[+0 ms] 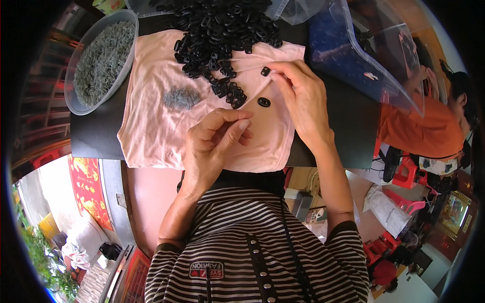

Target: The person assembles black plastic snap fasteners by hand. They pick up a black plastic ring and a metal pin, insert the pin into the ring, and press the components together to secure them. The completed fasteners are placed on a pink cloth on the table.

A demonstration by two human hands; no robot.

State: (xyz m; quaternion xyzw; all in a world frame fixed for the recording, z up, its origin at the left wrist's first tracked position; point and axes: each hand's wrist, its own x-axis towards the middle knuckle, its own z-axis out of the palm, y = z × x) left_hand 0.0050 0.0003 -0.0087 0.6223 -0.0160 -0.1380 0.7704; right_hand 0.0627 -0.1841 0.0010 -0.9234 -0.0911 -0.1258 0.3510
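My right hand (306,96) pinches a small black plastic piece with holes (265,71) between thumb and forefinger, above the pink cloth. Lower and to the left, my left hand (214,134) has its thumb and forefinger pressed together; anything between them is too small to make out. Between the two hands, an oval black plastic piece (263,102) lies by itself on the cloth. A large heap of black plastic pieces (222,30) spreads from the far edge toward my left hand. Left of it sits a small pile of grey, thin bits (182,98), perhaps springs.
The pink cloth (151,126) covers part of a dark table (96,134). A clear bowl (132,65) of similar grey bits stands at the far left. At the right is a blue and clear plastic bin (333,60). Beyond it sits a person in orange (424,131).
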